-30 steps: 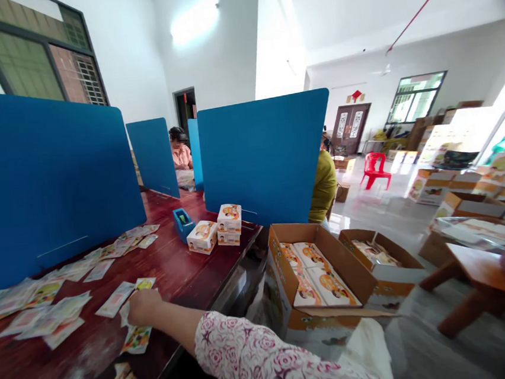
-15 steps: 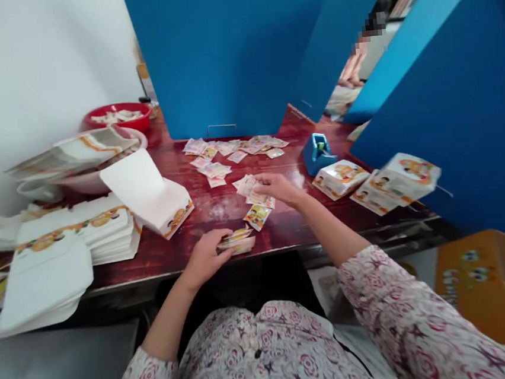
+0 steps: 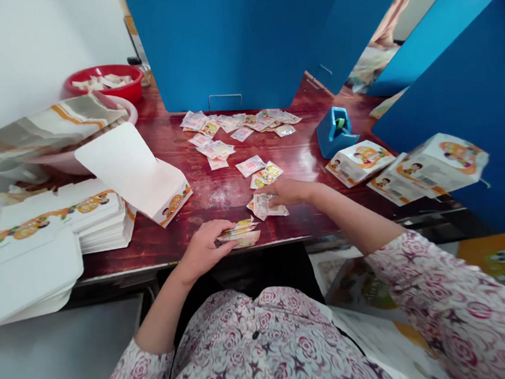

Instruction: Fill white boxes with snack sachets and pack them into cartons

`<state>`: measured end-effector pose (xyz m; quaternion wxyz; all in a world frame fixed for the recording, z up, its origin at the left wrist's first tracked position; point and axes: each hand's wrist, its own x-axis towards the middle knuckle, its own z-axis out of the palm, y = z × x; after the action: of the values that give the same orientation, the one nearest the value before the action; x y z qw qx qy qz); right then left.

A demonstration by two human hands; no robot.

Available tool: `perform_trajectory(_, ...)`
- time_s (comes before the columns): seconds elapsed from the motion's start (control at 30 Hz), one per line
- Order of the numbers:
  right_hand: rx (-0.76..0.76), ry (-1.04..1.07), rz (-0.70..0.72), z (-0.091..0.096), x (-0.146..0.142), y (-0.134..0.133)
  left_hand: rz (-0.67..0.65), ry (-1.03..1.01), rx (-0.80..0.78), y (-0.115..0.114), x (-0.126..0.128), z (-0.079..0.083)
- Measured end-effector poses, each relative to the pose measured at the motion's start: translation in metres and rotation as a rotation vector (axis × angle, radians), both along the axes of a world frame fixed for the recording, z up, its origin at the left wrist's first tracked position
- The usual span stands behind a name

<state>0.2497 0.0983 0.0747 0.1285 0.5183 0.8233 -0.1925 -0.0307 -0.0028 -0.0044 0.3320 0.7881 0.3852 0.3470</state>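
Near the table's front edge, my left hand (image 3: 205, 249) grips a small stack of flat printed sachets (image 3: 244, 237), standing on their edges between thumb and fingers. To its right, my right hand (image 3: 292, 191) has its fingers closed over a few sachets (image 3: 267, 207) low over the tabletop; its fingertips are partly hidden. Just beyond it lie a pink-white sachet (image 3: 250, 166) and yellow printed sachets (image 3: 269, 174). A loose spread of more sachets (image 3: 217, 150) reaches back to the blue partition.
At left, an open white carton (image 3: 116, 161) stands beside flat carton blanks (image 3: 40, 257). Behind are a red basin (image 3: 133, 89) and a cloth (image 3: 45, 129). At right are a blue tape dispenser (image 3: 334, 137) and printed boxes (image 3: 359, 161). Blue partitions (image 3: 229, 37) bound the table.
My right hand has drawn some sachets towards the front edge, away from the others. My left hand still holds its stack. The camera view has shifted slightly.
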Motion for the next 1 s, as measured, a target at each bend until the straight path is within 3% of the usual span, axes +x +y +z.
perform_trajectory(0.13, 0.066, -0.258, 0.112, 0.003, -0.017, -0.002, 0.012, 0.011, -0.01, 0.0, 0.001, 0.002)
perform_trajectory(0.27, 0.101, -0.275, 0.2, 0.011, -0.024, -0.001, 0.01, 0.016, 0.017, 0.0, 0.003, 0.002)
perform_trajectory(0.37, 0.172, -0.117, 0.195, 0.014, -0.021, -0.006, -0.02, 0.022, 0.059, 0.0, 0.004, 0.001)
perform_trajectory(0.53, 0.229, 0.255, -0.083, 0.004, -0.027, -0.015, -0.015, 0.052, -0.031, 0.0, 0.006, 0.002)
perform_trajectory(0.77, -0.027, 0.554, 0.01, -0.023, -0.064, -0.025, 0.053, 0.018, -0.105, -0.001, 0.006, 0.003)
perform_trajectory(0.87, -0.081, 0.701, -0.025, -0.03, -0.068, -0.037, 0.09, 0.006, -0.049, 0.0, 0.006, -0.001)
perform_trajectory(1.0, 0.059, 0.785, -0.2, -0.045, -0.07, -0.053, 0.146, -0.007, 0.128, 0.0, 0.007, -0.007)
